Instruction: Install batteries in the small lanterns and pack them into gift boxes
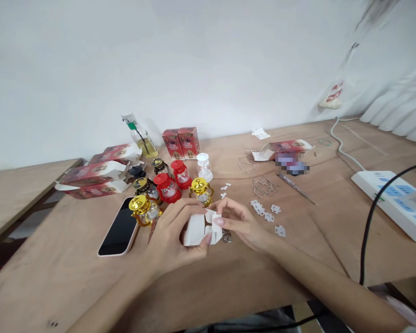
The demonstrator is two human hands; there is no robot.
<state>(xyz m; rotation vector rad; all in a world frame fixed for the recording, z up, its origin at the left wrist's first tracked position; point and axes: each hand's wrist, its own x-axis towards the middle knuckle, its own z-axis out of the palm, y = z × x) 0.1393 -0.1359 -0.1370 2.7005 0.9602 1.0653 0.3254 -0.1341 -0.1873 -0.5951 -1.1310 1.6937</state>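
Observation:
A small cardboard box [195, 230] with white faces and flaps at its end is held above the table near the front. My left hand [169, 236] wraps around its body, thumb along the lower edge. With thumb and fingers, my right hand [242, 224] pinches a white end flap [216, 222]. Just behind the hands stand small lanterns: a gold lantern [201, 190], another gold lantern [144, 210], a red lantern [167, 187] and a white lantern [204, 166], among others. Small metal pieces [227, 237] lie partly hidden beneath the right hand.
A phone [118, 229] lies left. Flat red boxes [93, 178], a bottle of yellow liquid [145, 143] and upright red boxes [180, 144] stand behind. Rightward are bent wires [264, 187], white plastic pieces [257, 207], a screwdriver [296, 188], an open red box [287, 147] and a power strip [391, 199].

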